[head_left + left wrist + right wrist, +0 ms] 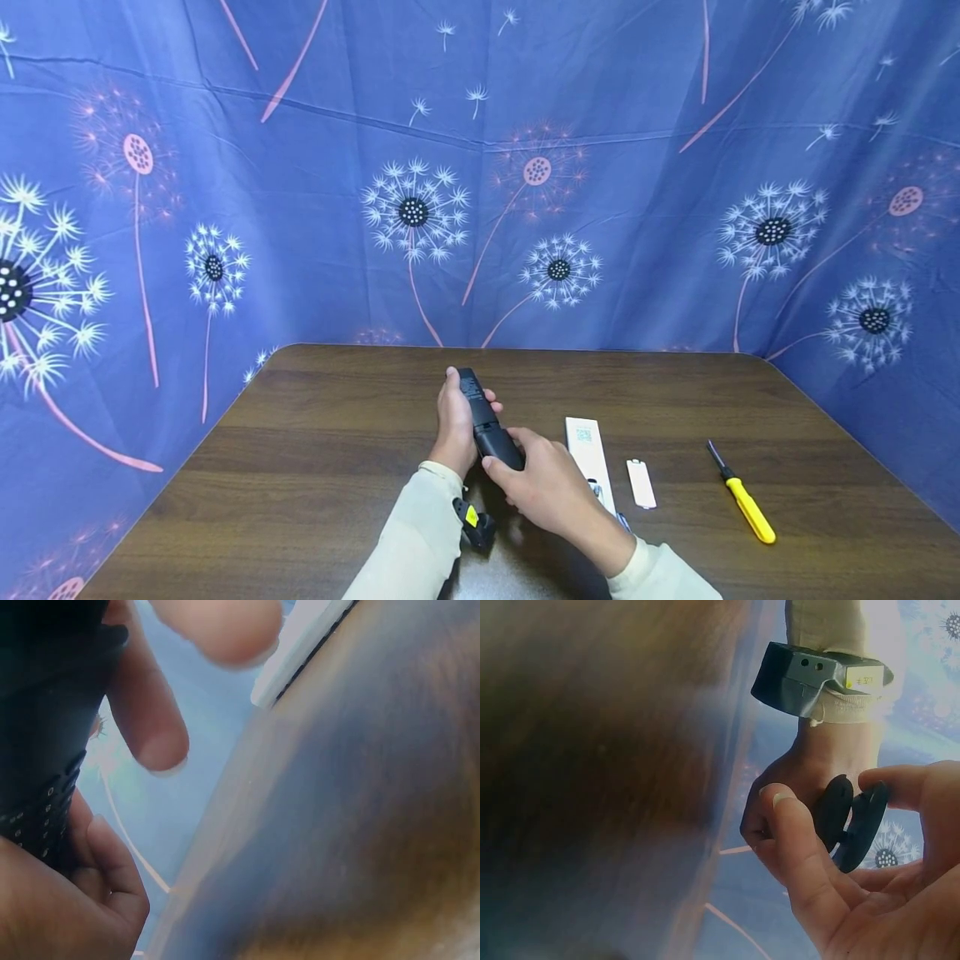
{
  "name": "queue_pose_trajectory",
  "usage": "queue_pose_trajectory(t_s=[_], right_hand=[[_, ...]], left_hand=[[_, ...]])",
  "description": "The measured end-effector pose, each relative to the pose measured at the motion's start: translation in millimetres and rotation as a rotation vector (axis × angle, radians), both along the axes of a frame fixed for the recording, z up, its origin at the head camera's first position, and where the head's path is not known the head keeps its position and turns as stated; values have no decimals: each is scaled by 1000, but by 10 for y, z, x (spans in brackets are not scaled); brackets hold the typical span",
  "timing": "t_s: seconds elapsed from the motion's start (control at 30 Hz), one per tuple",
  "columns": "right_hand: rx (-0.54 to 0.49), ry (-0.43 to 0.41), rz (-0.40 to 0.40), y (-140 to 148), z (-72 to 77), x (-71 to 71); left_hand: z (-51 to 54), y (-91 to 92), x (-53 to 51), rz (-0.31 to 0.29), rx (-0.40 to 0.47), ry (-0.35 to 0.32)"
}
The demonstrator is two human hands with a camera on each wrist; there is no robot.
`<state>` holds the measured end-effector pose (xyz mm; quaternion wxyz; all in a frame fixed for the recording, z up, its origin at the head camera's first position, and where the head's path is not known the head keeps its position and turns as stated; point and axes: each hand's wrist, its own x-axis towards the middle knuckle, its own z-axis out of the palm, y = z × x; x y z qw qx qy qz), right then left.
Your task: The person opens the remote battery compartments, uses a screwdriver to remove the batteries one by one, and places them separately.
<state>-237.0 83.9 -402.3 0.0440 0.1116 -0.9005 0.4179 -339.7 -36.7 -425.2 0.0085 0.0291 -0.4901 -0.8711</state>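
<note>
A black remote control (471,400) lies across my left hand (454,425), back side up and tilted, with the left fingers and thumb gripping its edges. Its rows of small numbered buttons show in the left wrist view. At the lower end, my right hand (551,483) pinches a black battery cover (501,447) between thumb and fingers. In the right wrist view the cover (864,825) stands at an angle to the remote's end (835,811), with a gap between them. Whether batteries sit inside is hidden.
Just right of my right hand lies a long white device (588,450) with pale blue print, its near end partly hidden. Beside it are a small white cover (641,483) and a yellow-handled screwdriver (741,493). A patterned blue cloth (480,208) hangs behind the wooden table (315,433).
</note>
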Motion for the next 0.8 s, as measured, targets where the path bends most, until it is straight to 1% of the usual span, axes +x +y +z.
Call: queue_pose_trajectory(t_s=[0.2,0.37,0.67,0.8], right_hand=[[21,-1,-13,-2,-34,18],[25,16,-40,10,-52,43],[23,18,-48,71,5,74],[76,58,-66,107,11,82]], left_hand=[[-36,-36,30,-7,-9,-14],[-66,-58,43,-7,-18,-7],[-38,-36,-10,-3,0,-4],[-21,-13,-17,-3,0,-7]])
